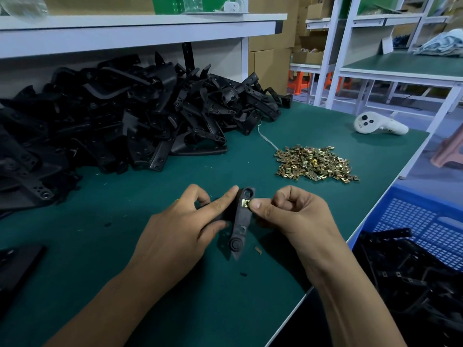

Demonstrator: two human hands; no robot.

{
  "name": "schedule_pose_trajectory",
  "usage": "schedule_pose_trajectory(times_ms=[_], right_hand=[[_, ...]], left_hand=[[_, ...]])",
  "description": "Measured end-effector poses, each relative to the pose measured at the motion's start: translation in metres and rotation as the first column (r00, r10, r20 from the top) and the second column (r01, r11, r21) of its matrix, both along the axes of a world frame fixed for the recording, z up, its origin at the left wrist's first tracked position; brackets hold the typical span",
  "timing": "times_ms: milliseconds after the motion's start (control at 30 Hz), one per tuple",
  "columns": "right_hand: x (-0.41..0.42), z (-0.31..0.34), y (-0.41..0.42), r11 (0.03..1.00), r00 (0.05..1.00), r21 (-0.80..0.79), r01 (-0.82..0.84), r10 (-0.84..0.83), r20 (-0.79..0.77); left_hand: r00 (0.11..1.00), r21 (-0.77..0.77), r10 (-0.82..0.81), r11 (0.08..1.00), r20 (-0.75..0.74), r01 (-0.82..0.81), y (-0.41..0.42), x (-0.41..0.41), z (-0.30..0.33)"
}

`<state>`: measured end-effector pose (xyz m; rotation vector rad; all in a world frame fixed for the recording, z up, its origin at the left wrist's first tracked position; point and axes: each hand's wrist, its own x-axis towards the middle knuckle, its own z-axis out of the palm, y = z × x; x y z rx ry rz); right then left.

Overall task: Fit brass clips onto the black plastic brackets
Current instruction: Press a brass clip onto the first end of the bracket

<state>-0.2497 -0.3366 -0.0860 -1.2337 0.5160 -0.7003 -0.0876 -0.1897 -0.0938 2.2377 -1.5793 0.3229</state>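
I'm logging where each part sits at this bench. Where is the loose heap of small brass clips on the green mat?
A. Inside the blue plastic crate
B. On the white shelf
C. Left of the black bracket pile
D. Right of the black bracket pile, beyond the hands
D: the heap of small brass clips lies on the green mat, right of the pile of black plastic brackets and beyond both hands.

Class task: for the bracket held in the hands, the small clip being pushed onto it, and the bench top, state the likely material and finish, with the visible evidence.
Bracket: likely moulded plastic, matt black; dull grainy surface, rounded moulded boss.
Clip: thin sheet metal, brass-coloured, perhaps plated; bright yellow glint, like the heap of clips.
Bench top: dark green mat, probably rubber or vinyl; even, low-sheen surface.
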Motion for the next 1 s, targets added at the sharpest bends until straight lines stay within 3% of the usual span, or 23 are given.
schedule_pose_trajectory(times_ms=[67, 100, 167, 233, 300, 467, 567, 700, 1000], right_hand=[[0.003, -0.004, -0.003, 0.992, 0.997, -0.119, 0.05, -0.057, -0.056], [0.003, -0.006, -0.007, 0.963, 0.984, -0.251, 0.1, -0.133, -0.119], [-0.001, -0.01, -0.022, 0.765, 0.886, -0.618, 0.179, -0.398, -0.237], [-0.007, -0.016, -0.037, 0.524, 0.724, -0.851, 0.04, -0.602, -0.337], [-0.007, -0.019, -0.046, 0.473, 0.605, -0.873, -0.12, -0.662, -0.442], [0.001, -0.022, -0.04, 0.403, 0.536, -0.874, -0.27, -0.692, -0.484], [0.0, -0.021, -0.037, 0.392, 0.579, -0.897, -0.202, -0.691, -0.432], [-0.005, -0.021, -0.036, 0.434, 0.676, -0.901, 0.027, -0.671, -0.303], [-0.013, -0.014, -0.036, 0.54, 0.689, -0.841, 0.003, -0.611, -0.39]], left_hand=[[0.999, -0.021, 0.015, 1.0, -0.033, -0.015, 0.0, 0.0, 0.0], [0.999, -0.03, 0.022, 0.999, -0.046, -0.024, 0.001, 0.0, 0.0], [0.997, -0.04, 0.033, 0.999, -0.064, -0.036, 0.002, 0.001, -0.001], [0.996, -0.034, 0.042, 0.998, -0.077, -0.044, 0.002, 0.002, -0.002], [0.996, -0.016, 0.042, 0.999, -0.083, -0.044, 0.002, 0.003, -0.004], [0.993, 0.009, 0.052, 0.999, -0.103, -0.051, 0.002, 0.004, -0.005], [0.993, 0.024, 0.056, 0.998, -0.106, -0.054, 0.002, 0.005, -0.005], [0.993, 0.038, 0.058, 0.998, -0.105, -0.054, 0.002, 0.005, -0.005], [0.988, 0.032, 0.061, 0.998, -0.14, -0.057, 0.001, 0.006, -0.006]])
